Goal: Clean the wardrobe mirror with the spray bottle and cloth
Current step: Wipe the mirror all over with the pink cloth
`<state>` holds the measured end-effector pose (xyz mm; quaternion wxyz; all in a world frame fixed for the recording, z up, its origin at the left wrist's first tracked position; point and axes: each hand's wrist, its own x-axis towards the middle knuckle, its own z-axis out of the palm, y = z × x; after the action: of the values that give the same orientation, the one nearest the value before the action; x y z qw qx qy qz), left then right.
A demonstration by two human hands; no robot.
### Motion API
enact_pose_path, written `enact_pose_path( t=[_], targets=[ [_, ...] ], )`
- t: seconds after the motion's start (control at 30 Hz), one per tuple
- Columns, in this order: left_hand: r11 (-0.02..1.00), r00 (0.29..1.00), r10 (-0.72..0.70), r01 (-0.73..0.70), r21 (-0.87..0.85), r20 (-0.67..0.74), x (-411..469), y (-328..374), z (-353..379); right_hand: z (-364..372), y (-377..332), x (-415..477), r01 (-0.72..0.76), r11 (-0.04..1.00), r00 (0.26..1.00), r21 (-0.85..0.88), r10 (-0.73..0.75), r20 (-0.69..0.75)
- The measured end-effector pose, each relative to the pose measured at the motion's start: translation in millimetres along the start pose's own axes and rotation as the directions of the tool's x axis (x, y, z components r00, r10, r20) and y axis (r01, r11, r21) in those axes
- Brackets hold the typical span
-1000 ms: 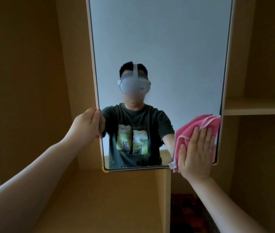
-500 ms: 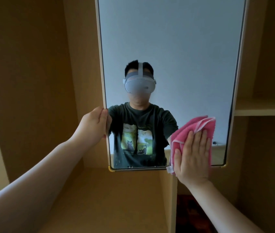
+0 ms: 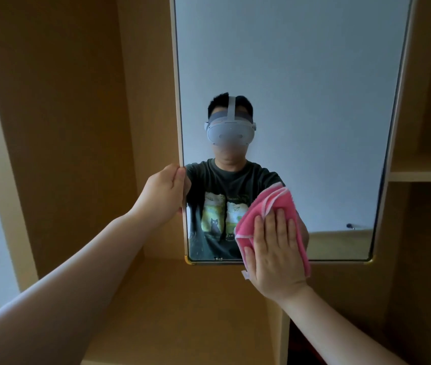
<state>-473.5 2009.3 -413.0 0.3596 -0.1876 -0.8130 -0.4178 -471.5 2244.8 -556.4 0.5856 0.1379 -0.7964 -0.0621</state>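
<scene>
The tall wardrobe mirror (image 3: 301, 88) hangs upright in a thin pale frame and reflects a person wearing a headset. My left hand (image 3: 163, 192) grips the mirror's left edge, thumb in front and fingers curled behind it. A folded pink cloth (image 3: 269, 206) lies flat against the glass near the bottom edge, left of centre. My right hand (image 3: 275, 255) presses the cloth onto the mirror with straight fingers. No spray bottle is in view.
Wooden wardrobe panels (image 3: 59, 114) stand to the left and behind the mirror. A wooden shelf (image 3: 425, 175) juts out at the right. Below the mirror lies a flat wooden surface (image 3: 183, 312), with a dark gap at the lower right.
My right hand has slid the pink cloth leftward along the mirror's lower part, from the right edge toward the centre. My left hand keeps its grip on the left edge.
</scene>
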Motion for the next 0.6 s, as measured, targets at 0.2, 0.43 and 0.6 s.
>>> enact_pose_path(
  t=[0.2,0.43,0.6],
  targets=[
    [1.0,1.0,0.002,-0.002,0.009,0.002,1.2,-3.8,0.6,5.1,-19.8,5.0,0.098,0.995,0.994,0.01,-0.098,0.041],
    [0.997,0.997,0.051,-0.047,0.068,-0.056,2.3,-5.3,5.1,8.9,-49.3,11.9,0.188,0.981,0.981,0.053,-0.191,0.042],
    [0.997,0.998,0.046,-0.043,0.062,-0.052,3.0,-4.7,4.7,7.5,-54.2,14.4,0.244,0.968,0.967,0.062,-0.247,0.057]
  ],
)
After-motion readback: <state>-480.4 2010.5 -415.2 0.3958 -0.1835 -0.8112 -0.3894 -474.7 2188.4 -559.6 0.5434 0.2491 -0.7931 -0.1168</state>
